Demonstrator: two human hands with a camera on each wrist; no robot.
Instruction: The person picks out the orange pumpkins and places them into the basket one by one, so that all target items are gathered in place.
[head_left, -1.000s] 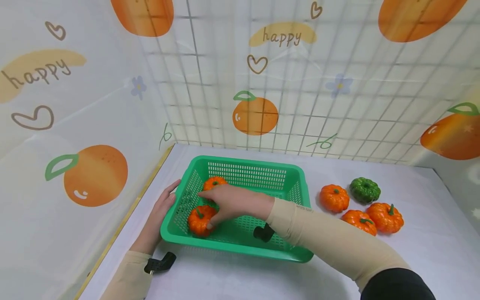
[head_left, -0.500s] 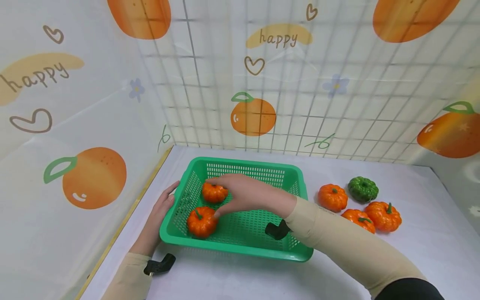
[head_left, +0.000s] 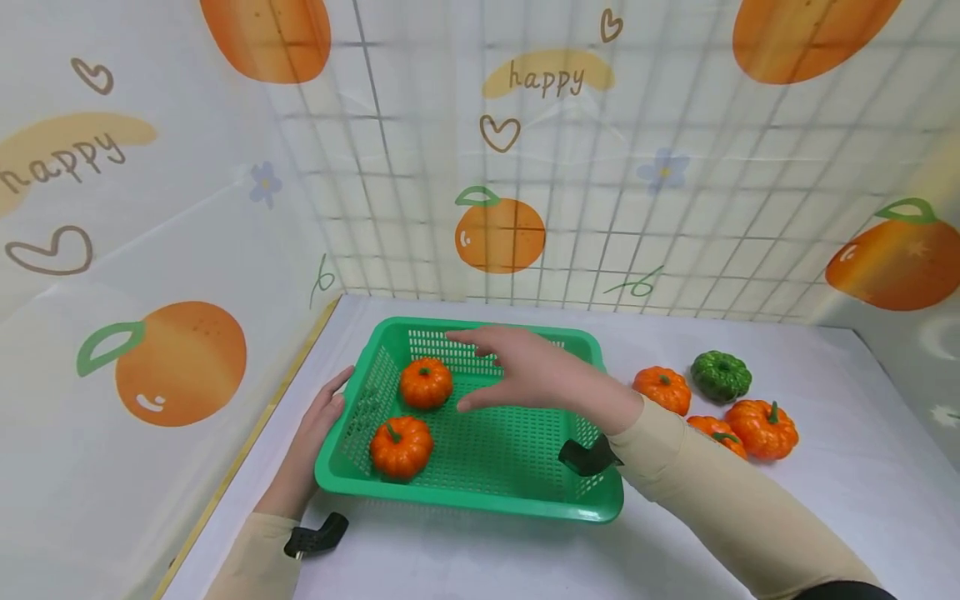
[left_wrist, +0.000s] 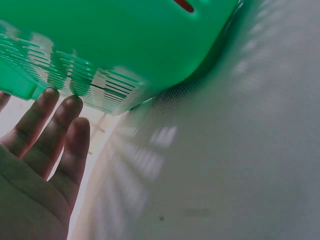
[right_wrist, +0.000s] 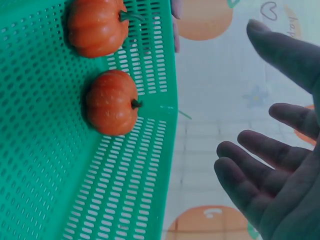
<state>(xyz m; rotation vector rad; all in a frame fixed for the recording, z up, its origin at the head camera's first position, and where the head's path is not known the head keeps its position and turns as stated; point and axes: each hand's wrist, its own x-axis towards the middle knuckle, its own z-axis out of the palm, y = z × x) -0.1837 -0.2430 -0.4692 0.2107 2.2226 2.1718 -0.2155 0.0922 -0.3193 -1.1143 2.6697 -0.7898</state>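
A green plastic basket (head_left: 480, 502) stands on the table with two small orange pumpkins in its left half. One pumpkin (head_left: 426, 383) lies toward the back, the other pumpkin (head_left: 401, 448) nearer the front. My left hand (head_left: 311, 437) rests against the basket's left side; in the left wrist view its straight fingers (left_wrist: 65, 117) touch the slotted wall from outside. Above the basket's middle hovers my right hand (head_left: 525, 367), thumb and fingers spread with nothing between them. The right wrist view shows that hand (right_wrist: 280, 170) apart from both pumpkins.
Right of the basket lie several more pumpkins: a green one (head_left: 721, 377), an orange one (head_left: 663, 390), another orange one (head_left: 762, 430), and one (head_left: 718, 435) partly hidden by the right sleeve. A patterned sheet (head_left: 570, 192) hangs behind the white table (head_left: 450, 558).
My right hand has let go of the front pumpkin, then lifted and moved right, leaving both pumpkins uncovered in the basket. The left hand keeps its place at the basket's side.
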